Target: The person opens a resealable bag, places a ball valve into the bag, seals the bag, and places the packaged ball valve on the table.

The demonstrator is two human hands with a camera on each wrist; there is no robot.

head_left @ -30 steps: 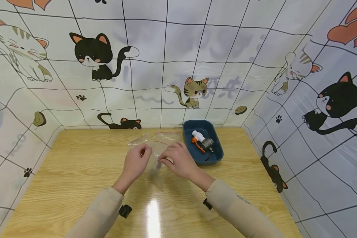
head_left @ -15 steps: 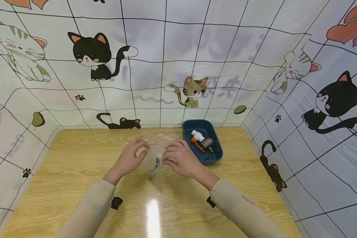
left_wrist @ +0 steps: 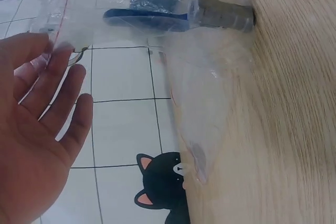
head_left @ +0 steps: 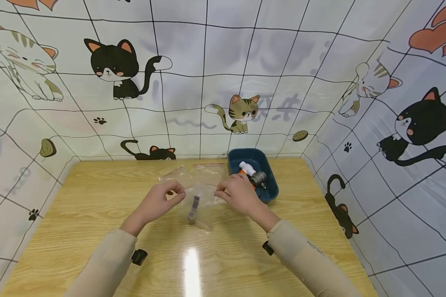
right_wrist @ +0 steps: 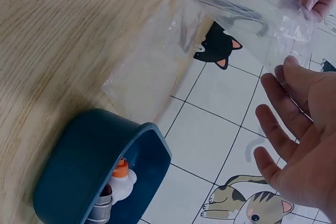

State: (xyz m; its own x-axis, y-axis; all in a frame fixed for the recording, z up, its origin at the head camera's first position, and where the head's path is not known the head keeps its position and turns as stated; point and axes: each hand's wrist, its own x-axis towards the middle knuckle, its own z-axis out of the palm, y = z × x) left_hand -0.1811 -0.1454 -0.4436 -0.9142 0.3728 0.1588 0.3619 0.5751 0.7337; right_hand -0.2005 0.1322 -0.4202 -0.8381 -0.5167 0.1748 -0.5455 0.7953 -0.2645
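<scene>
Head view, from where I stand: the person's left hand [head_left: 154, 205] pinches the left end of a clear zip bag's [head_left: 207, 202] mouth near mid-frame, while the right hand [head_left: 242, 197] pinches the right end, and inside it a grey cylinder [left_wrist: 223, 14] with a dark blue strip shows at the upper right of the left wrist view. Right of centre, near the right hand, a dark blue tray [head_left: 252, 156] on the wooden table [head_left: 107, 198] holds white [head_left: 247, 168] and metal pieces [head_left: 258, 178], and more clear bags [head_left: 212, 169] lie farther up the frame, left of the tray.
</scene>
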